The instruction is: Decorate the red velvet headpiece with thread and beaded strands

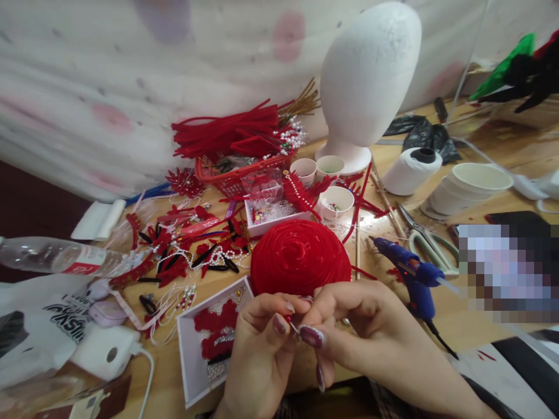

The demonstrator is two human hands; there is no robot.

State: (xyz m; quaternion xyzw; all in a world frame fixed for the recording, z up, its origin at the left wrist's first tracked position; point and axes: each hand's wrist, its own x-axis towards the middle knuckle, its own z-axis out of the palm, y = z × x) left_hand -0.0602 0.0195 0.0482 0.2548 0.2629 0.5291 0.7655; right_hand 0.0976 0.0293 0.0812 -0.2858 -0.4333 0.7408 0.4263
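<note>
Both my hands meet low in the middle of the head view, with their fingertips almost touching. My left hand (262, 340) is closed in a pinch on a small red bead (287, 318). Thumb and forefinger of my right hand (369, 329) press together on a thin silvery pin or wire (294, 329) that runs to the bead; which of the two it is, I cannot tell. Just behind the fingers stands a wound red velvet roll (301, 253). Left of my left hand lies a white box (186, 355) with red velvet flowers and beads in it.
A blue glue gun (408, 270) and scissors (425, 235) lie to the right, near a phone. Farther back are a white foam head (371, 75), a thread cone (413, 171), paper cups (334, 203) and a red basket (222, 180). A plastic bottle (56, 256) lies left.
</note>
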